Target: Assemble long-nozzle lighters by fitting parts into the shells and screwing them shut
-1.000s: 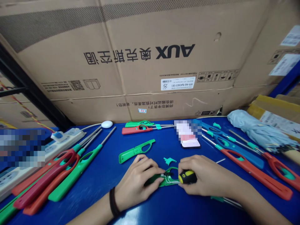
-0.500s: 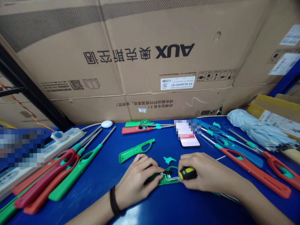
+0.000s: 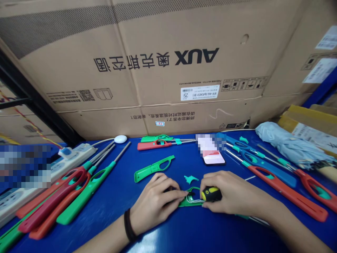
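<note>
My left hand (image 3: pixel 160 196) is closed on the left part of a green lighter half-shell (image 3: pixel 185 203) lying on the table, its fingertips pressed near a black part inside. White wire (image 3: pixel 195 201) loops through the shell. In my right hand (image 3: pixel 228 191) is a short yellow-and-black screwdriver handle (image 3: pixel 212 194), with the fingers wrapped round it beside the shell's right end. The tool's tip is hidden. Just behind the shell lies a turquoise trigger piece (image 3: pixel 191 179). Farther back and left, an empty green half-shell (image 3: pixel 151 169) rests with its inside up.
Several long lighters, one a green lighter (image 3: pixel 84 196), lie at the left beside a power strip (image 3: pixel 76 156). A red lighter (image 3: pixel 286 193) and others lie at the right, near a folded umbrella (image 3: pixel 286 144). A phone (image 3: pixel 213 154) lies behind; a cardboard box (image 3: pixel 158 88) stands at the back.
My left fingertips have shifted slightly right over the inside of the green half-shell. My right hand keeps the screwdriver in almost the same place.
</note>
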Demonstrator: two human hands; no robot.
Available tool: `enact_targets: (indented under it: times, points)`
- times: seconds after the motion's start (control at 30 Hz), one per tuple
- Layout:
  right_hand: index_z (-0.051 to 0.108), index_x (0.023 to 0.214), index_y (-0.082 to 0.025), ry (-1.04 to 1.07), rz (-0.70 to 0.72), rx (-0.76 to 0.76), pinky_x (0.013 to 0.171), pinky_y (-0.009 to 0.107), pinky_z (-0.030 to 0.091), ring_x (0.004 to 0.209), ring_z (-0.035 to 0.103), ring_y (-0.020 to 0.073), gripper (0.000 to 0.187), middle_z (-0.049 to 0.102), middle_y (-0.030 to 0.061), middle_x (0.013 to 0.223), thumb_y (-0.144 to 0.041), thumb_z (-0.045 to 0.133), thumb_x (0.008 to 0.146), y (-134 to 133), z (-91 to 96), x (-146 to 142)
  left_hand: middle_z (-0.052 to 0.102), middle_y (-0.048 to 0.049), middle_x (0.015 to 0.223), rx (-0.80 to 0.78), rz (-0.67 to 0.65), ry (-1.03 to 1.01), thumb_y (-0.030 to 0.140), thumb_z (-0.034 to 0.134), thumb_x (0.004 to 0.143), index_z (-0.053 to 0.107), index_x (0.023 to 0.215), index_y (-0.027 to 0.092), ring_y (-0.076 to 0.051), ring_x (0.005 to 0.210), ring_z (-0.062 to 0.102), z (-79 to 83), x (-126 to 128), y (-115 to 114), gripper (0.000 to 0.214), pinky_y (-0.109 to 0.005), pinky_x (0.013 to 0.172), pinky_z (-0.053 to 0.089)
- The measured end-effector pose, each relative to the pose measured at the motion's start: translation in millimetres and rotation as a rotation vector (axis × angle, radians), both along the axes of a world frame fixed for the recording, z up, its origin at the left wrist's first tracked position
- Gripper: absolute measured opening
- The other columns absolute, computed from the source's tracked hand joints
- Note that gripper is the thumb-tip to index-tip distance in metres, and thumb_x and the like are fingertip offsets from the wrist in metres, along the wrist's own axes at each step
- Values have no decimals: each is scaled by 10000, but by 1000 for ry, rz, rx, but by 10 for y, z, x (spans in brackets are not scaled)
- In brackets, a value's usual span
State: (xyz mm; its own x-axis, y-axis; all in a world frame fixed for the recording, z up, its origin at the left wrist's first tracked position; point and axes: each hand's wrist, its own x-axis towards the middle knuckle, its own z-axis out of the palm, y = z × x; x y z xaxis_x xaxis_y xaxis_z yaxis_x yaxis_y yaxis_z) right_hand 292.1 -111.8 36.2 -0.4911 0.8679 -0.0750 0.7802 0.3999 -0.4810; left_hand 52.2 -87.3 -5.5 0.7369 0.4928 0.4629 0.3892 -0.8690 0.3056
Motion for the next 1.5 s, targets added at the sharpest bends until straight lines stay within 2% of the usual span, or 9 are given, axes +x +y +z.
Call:
enact_targets:
  times: [0.2, 0.37, 0.6, 0.7, 0.8, 0.93, 1.03, 1.2, 1.5]
  points:
    - [637, 740, -218, -20, 21, -24, 594, 218, 330, 679, 579, 138, 40, 648, -30, 766, -201, 669, 723, 18, 14, -5, 688, -39, 973, 13, -48, 65, 242, 552, 904, 687, 1059, 251, -169, 822, 582, 62, -19, -4, 206, -346, 801, 426]
    - [646, 775, -217, -32, 38, -12, 617, 229, 354, 711, 597, 152, 69, 657, -19, 800, -265, 686, 746, 22, 7, 4, 667, -26, 1110, -41, -38, 86, 257, 633, 850, 697, 1058, 322, -198, 919, 564, 46, -67, 43, 227, -362, 827, 432]
    - [649, 901, -250, 40, 50, 27, 651, 238, 377, 782, 613, 163, 198, 655, -26, 895, -350, 718, 746, -10, -57, -58, 654, -65, 1116, 2, -34, 94, 444, 690, 769, 638, 1168, 285, -228, 926, 560, 12, -101, 55, 433, -394, 830, 440]
    - [639, 937, -256, 76, 66, 45, 672, 228, 385, 810, 616, 152, 192, 650, -31, 929, -269, 704, 757, -18, -63, -76, 664, -67, 1079, 32, -47, 66, 402, 662, 804, 612, 1192, 256, -219, 914, 565, 17, -87, 46, 418, -389, 828, 446]
    - [641, 871, -238, 73, 72, 59, 661, 219, 383, 776, 610, 137, 118, 641, -32, 890, -189, 662, 766, -14, -34, -58, 667, -71, 1035, 60, -44, 17, 334, 629, 841, 634, 1134, 233, -202, 896, 570, 30, -64, 20, 309, -365, 811, 458]
    - [645, 826, -229, 24, 14, 63, 632, 236, 372, 739, 604, 151, 76, 644, -22, 840, -292, 660, 785, 4, -7, -14, 660, -60, 991, 73, -23, -24, 236, 590, 865, 680, 977, 221, -183, 867, 568, 38, -28, -27, 144, -347, 799, 468]
    - [646, 847, -226, 5, 7, 49, 633, 244, 371, 752, 607, 168, 135, 651, -8, 856, -333, 677, 770, 14, -25, -14, 654, -62, 984, 69, 5, -21, 241, 615, 846, 686, 940, 218, -194, 872, 560, 34, -13, -38, 121, -361, 799, 472]
    - [632, 798, -206, 14, 47, 26, 630, 221, 373, 731, 601, 146, 54, 639, -12, 839, -187, 640, 748, 14, -58, -36, 653, -54, 946, 56, 5, -21, 239, 634, 833, 683, 922, 213, -191, 856, 554, 22, -12, -31, 105, -359, 796, 468]
    - [625, 761, -197, 24, 66, 5, 620, 210, 368, 701, 584, 132, 125, 630, -12, 797, -101, 547, 748, 18, -22, -31, 649, -47, 936, 48, -5, -33, 235, 642, 837, 673, 919, 205, -182, 859, 556, 4, -5, -26, 92, -338, 794, 463]
